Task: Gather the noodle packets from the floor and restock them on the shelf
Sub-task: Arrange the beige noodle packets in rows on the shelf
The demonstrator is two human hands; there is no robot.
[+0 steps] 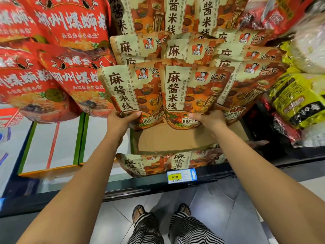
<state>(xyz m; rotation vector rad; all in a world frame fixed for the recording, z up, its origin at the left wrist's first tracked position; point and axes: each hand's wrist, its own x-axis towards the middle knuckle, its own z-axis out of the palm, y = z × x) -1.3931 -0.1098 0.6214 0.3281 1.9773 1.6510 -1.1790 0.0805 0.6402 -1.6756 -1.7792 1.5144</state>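
Two beige-and-orange noodle packets stand upright at the front of the shelf, over a brown cardboard sheet (pixel 174 138). My left hand (pixel 121 118) grips the bottom edge of the left packet (pixel 130 92). My right hand (pixel 207 118) grips the bottom edge of the right packet (pixel 190 92). Behind them stand several rows of the same packets (pixel 191 48). More of these packets (pixel 168 162) lie flat at the shelf's front lip, below the cardboard.
Red noodle bags (pixel 58 67) fill the shelf to the left, above white boxes (pixel 52 143). Yellow bags (pixel 297 101) and dark red bags (pixel 284 129) crowd the right. A price tag (pixel 182 176) sits on the black shelf edge. Grey floor tiles (pixel 207 205) and my feet are below.
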